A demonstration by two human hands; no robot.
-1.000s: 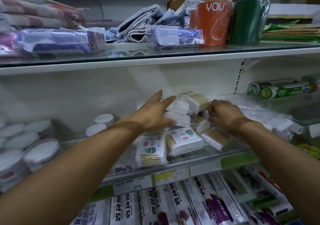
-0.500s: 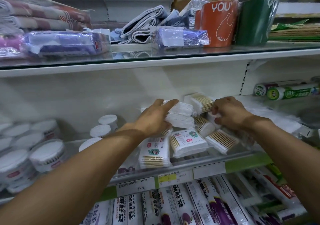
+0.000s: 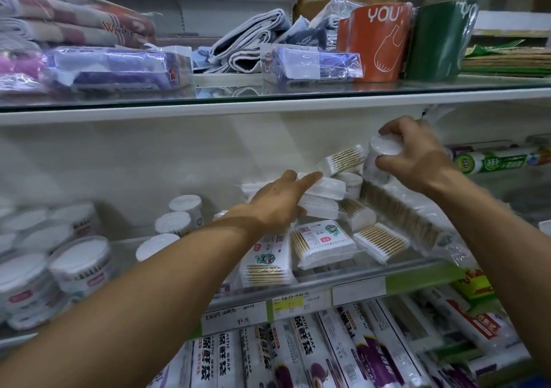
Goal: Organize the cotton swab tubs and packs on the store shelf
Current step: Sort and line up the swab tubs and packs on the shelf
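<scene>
Right hand [image 3: 417,155] grips a small round swab tub [image 3: 380,156], fingers curled round it, lifted above the pile of packs and just under the upper shelf edge [image 3: 268,105]. Left hand [image 3: 280,201] lies flat w/ fingers straight on stacked white packs [image 3: 323,195], pressing, not gripping.

Swab packs [image 3: 323,240] sit mid-shelf in a loose heap, some flat, some tilted; labels carry a green cartoon and a red tag, text too small to read. A long clear bag of wooden-stick swabs [image 3: 408,217] leans at the right, its end over the shelf's front lip. More tubs [image 3: 79,263] w/ white lids crowd the left end; red label patches, unreadable. Three smaller tubs [image 3: 173,223] stand behind the left forearm.

Readable writing: "YOU" on an orange roll [image 3: 377,41] and partly on a green roll [image 3: 438,40] up top; "PLASTIC WRAP" plus Chinese characters on boxes [image 3: 298,355] below. Price tags [image 3: 287,302] on the front rail are handwritten, illegible.

Open room: bare shelf floor between the smaller tubs and the packs; back wall free above the heap.
</scene>
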